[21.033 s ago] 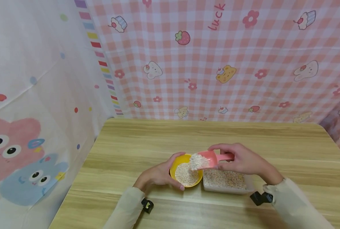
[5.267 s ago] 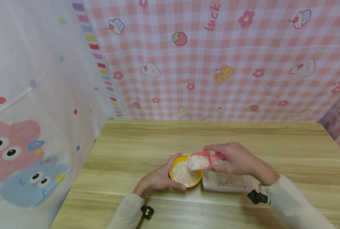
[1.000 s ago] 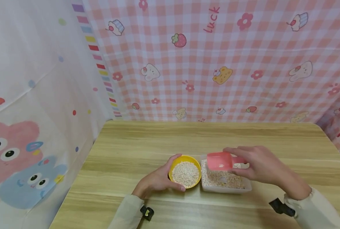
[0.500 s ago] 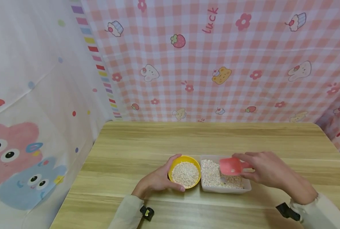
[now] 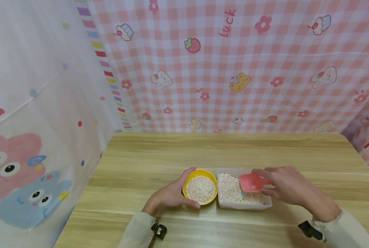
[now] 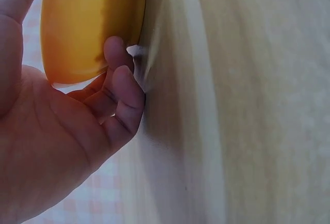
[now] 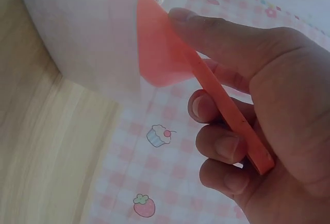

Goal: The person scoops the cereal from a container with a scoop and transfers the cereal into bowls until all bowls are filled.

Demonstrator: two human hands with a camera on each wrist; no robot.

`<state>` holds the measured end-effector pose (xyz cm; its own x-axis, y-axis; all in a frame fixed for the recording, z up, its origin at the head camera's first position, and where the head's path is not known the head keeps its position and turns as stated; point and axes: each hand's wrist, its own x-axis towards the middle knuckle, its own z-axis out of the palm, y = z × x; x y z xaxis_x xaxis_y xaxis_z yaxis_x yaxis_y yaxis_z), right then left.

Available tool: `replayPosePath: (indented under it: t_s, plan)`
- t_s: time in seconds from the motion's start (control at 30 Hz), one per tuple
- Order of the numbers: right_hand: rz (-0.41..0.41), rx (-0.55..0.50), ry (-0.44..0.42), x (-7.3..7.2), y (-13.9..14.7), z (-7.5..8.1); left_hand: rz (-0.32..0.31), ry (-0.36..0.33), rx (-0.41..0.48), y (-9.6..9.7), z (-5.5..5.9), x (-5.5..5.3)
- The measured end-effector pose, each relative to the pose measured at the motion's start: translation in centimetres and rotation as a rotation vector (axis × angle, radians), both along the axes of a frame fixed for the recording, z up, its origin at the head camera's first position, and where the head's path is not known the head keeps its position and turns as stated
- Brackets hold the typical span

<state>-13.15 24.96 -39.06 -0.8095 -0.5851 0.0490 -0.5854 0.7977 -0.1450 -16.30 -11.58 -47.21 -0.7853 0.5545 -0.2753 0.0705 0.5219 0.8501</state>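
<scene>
My left hand (image 5: 170, 194) holds a yellow bowl (image 5: 203, 172) from its left side, thumb near and fingers on the far side. Pale rolled oats (image 5: 201, 189) fill much of it. In the left wrist view, curled fingers lie against the bowl's outer wall (image 6: 85, 23). Right beside the bowl stands a translucent white plastic box (image 5: 245, 206), with more oats (image 5: 228, 187) inside. My right hand (image 5: 288, 186) grips the handle of a pink scoop (image 5: 249, 182), its head low over the box's right part. In the right wrist view, fingers curl round the scoop's handle (image 7: 232, 113).
Bowl and box stand on a wood-grain table (image 5: 159, 155) near its front middle. A pink checked cloth (image 5: 178, 86) hangs behind the table, and a white printed cloth (image 5: 54, 113) hangs at the left. Both wrists carry small black cameras.
Earlier the oat-laden scoop was tipped over the bowl. Since then my right hand has moved it right and lowered it over the box, emptied of its load. My left hand keeps holding the bowl.
</scene>
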Motion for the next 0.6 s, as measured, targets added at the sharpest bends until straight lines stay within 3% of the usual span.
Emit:
replayPosePath:
  t_s: [0.4, 0.6]
  plan:
    - [0.005, 0.011, 0.013, -0.1, -0.2, -0.3, -0.014, 0.029, 0.008, -0.2, 0.6, 0.1]
    - [0.005, 0.009, 0.007, -0.3, -0.2, -0.4, 0.011, 0.101, -0.071, -0.6, 1.3, 0.0]
